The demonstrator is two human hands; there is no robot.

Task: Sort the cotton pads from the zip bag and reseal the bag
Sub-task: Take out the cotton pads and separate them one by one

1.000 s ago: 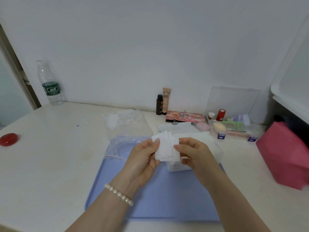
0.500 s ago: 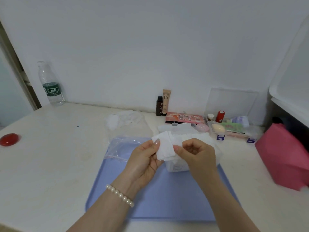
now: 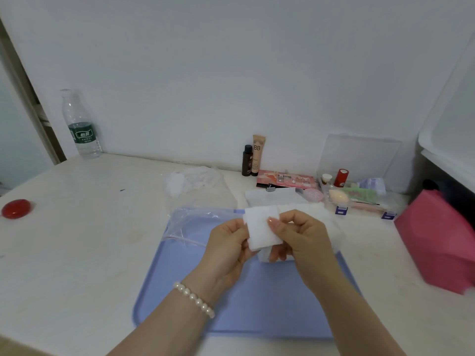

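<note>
1. Far left on the counter (image 3: pixel 84 242) lies a red dome-shaped object (image 3: pixel 16 208), and a water bottle (image 3: pixel 81 125) stands upright by the wall; both are well apart from the work.
2. The zip bag (image 3: pixel 190 227) lies flat over the far-left corner of the blue tray (image 3: pixel 180 286), its red zip line running roughly left to right and its mouth apparently still unsealed. It sits just left of the left hand.
3. The left hand (image 3: pixel 226 249), with a pearl bracelet (image 3: pixel 195 299) at the wrist, has its grip closed on the left edge of a small stack of square cotton pads (image 3: pixel 259 228), held up over the tray.
4. The right hand (image 3: pixel 300 237) pinches the same stack from the right, thumb on the near face, fingers curled behind. The stack lies between the two hands, its flat face toward the camera.
5. A heap of further white pads (image 3: pixel 312 208) lies just behind the right hand, so the right is the nearer for setting pads down; the left is nearer for the bag.
6. Farther right: a BB cream tube (image 3: pixel 258 154), a palette (image 3: pixel 285 179), a clear organiser box (image 3: pixel 359 196) and a pink pouch (image 3: pixel 437 240).
</note>
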